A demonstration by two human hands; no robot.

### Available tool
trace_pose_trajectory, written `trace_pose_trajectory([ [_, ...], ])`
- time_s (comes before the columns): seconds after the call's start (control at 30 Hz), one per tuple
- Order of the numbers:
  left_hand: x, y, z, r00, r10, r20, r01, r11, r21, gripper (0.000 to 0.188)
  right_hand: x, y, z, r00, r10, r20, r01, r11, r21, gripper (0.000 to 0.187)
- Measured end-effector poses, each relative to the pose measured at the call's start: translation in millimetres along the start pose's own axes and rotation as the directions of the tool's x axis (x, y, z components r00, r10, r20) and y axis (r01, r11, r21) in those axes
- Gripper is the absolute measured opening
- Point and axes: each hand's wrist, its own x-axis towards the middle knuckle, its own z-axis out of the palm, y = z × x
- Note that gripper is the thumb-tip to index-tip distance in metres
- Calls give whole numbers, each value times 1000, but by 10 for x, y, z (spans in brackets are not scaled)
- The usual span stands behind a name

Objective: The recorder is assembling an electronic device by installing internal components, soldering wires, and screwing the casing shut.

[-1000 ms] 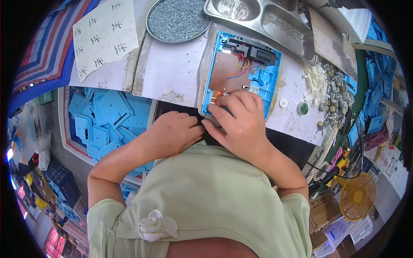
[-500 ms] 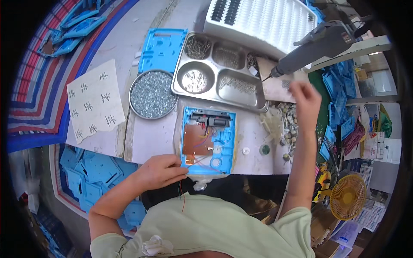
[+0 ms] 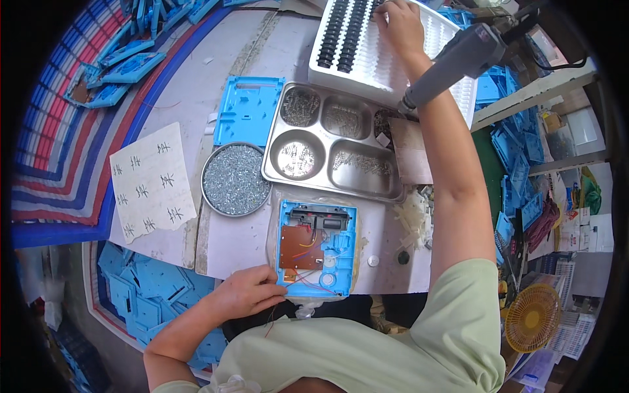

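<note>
A blue plastic case (image 3: 349,281) lies open on the table before me, with a brown circuit board (image 3: 298,247), a black part (image 3: 324,221) and thin coloured wires inside. At its lower left corner my left hand (image 3: 254,292) is closed, fingers pinching thin wires whose ends hang below the hand. My right hand (image 3: 401,27) reaches far forward over a white ridged tray (image 3: 373,69), beside its rows of small black round parts (image 3: 347,49). The fingers are bent together there; what they hold, if anything, is hidden.
A steel compartment tray (image 3: 327,134) holds small metal parts, and a round dish (image 3: 236,180) is full of screws. A grey electric screwdriver (image 3: 452,65) hangs near my right arm. Around are a blue panel (image 3: 246,111), a marked paper sheet (image 3: 154,183) and blue cases (image 3: 147,281).
My right hand has moved from beside the screwdriver's tip, forward and left to the white tray. My left hand stays at the case's corner. The whole view has shifted, with the table lower.
</note>
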Motion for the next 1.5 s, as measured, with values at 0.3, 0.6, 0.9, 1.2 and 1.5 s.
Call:
trace_pose_trajectory([
  [0.3, 37, -41, 15, 1000, -4, 23, 5, 999, -51, 21, -798, 1703, -1048, 534, 791, 298, -319, -138, 938, 20],
  [0.6, 31, -19, -21, 999, -20, 49, 20, 1000, -7, 25, -2632, -2478, -2743, 764, 170, 623, -590, 574, 567, 22],
  [0.9, 4, -28, 16, 999, -28, 21, 28, 1000, 15, 30, -2816, -2643, -2669, 839, 6, 544, -336, 792, 510, 25],
  [1.2, 9, -16, -3, 999, -39, 30, 39, 999, 7, 33, -2836, -2638, -2637, 830, -9, 557, -337, 788, 515, 27],
  [1.5, 78, 73, -46, 998, -38, 57, 34, 997, 65, 27, -2725, -1880, -2749, 784, 319, 533, -489, 845, 214, 19],
])
